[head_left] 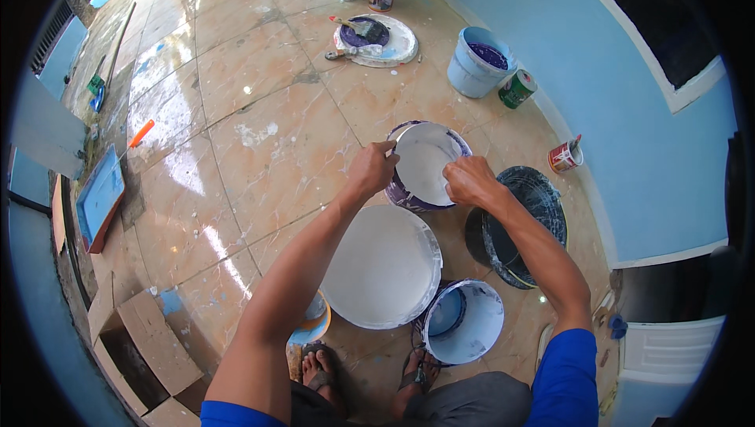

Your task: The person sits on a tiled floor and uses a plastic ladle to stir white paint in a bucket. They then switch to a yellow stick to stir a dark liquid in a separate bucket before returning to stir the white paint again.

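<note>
Both my hands are closed at opposite sides of a white round container (pixel 429 163), which sits in or over a purple-stained bucket (pixel 403 195). My left hand (pixel 374 167) grips its left rim, thumb and fingers pressed together. On the right rim, my right hand (pixel 472 180) is curled, its fingertips partly hidden. The inside of the container looks whitish; its exact kind is unclear. Nearer to me stands a wide tub of white paint (pixel 381 270). Beside it is a white bucket (pixel 465 323) with bluish residue, and right of my hands a black bucket (pixel 543 226) stands under my right forearm.
A paint-smeared lid (pixel 401 42) carries a paintbrush (pixel 358 27) farther off. A light-blue bucket (pixel 464 73), green can (pixel 517 90) and red-white can (pixel 565 157) line the blue wall. On the left are a paint tray (pixel 102 191), a roller handle (pixel 141 133) and a cardboard box (pixel 157 340).
</note>
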Demonstrator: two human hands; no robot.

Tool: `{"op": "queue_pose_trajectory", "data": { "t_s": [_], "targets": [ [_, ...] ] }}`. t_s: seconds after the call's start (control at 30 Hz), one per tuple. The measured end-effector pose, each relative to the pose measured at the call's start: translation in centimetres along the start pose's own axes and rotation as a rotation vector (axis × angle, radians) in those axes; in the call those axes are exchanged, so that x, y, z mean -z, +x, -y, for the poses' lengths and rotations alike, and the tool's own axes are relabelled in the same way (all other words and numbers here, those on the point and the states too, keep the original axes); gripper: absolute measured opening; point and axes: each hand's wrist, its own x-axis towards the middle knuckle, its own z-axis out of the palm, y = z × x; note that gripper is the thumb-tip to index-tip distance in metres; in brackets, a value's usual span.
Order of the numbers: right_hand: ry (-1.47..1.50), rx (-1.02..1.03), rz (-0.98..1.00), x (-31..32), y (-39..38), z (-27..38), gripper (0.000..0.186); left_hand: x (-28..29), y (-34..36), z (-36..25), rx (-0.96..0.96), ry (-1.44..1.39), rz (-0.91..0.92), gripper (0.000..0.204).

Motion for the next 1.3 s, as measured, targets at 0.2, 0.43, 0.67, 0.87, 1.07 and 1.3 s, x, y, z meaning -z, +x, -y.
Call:
{"op": "queue_pose_trajectory", "data": {
  "t_s": [0.2, 0.43, 0.67, 0.87, 1.07, 1.3],
  "targets": [
    [0.242, -0.038, -0.157, -2.0, 1.0, 1.3, 0.021, 0.6, -0.3, -1.5, 0.117, -0.056, 0.057, 0.039],
    [-0.062, 0.013, -0.241, -2.3, 1.5, -1.1, 0.013, -0.4, 0.3, 0.3, -0.001, -0.012, 0.007, 0.043],
    [-0.016, 0.051, -0.013, 0.0, -0.1, -1.2, 0.014, -0.2, 0.1, 0.5, -0.006, -0.004, -0.015, 0.043],
    [0.254, -0.006, -0.221, -2.2, 0.9, 0.9, 0.016, -0.4, 0.1, -0.2, -0.004, -0.008, -0.019, 0.042],
    [-0.001, -0.055, -0.191, -1.5, 1.4, -0.8, 0.013, -0.3, 0.2, 0.3, -0.003, -0.008, -0.006, 0.042],
    [0.111, 0.004, -0.018, 0.1, 0.0, 0.6, 0.017, 0.3, -0.2, -0.3, 0.004, 0.002, -0.012, 0.043]
  ]
}}
